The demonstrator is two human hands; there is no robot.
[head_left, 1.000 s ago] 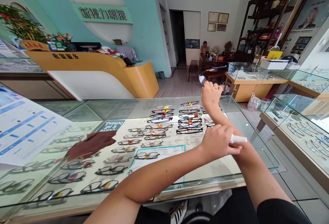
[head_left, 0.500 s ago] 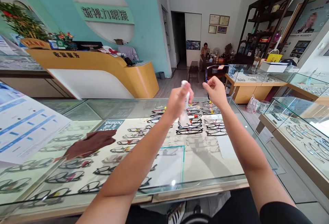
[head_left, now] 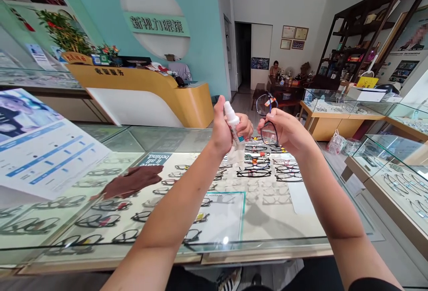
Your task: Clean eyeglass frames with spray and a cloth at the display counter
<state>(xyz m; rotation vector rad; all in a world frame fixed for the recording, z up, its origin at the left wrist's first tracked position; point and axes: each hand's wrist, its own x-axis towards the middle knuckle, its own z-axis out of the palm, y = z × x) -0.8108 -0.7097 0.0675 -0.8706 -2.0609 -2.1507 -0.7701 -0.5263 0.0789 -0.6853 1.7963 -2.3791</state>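
My left hand [head_left: 223,129] grips a small white spray bottle [head_left: 234,136] upright, nozzle at the top, raised above the glass display counter [head_left: 301,202]. My right hand [head_left: 289,132] holds a pair of dark-framed glasses [head_left: 267,120] by the frame, lenses stacked vertically, just right of the bottle. The two hands are close together, almost touching. Under the counter glass lie rows of several eyeglass frames [head_left: 254,166].
A brown cloth [head_left: 133,182] lies on the counter to the left, beside a blue-and-white leaflet [head_left: 43,148]. More glass cases [head_left: 394,166] stand at the right, a yellow reception desk [head_left: 147,92] behind. A person sits at a far table [head_left: 276,69].
My left hand has lifted the spray bottle from beside my right forearm up to the glasses. My right hand has drawn the glasses back and turned them upright next to the bottle.
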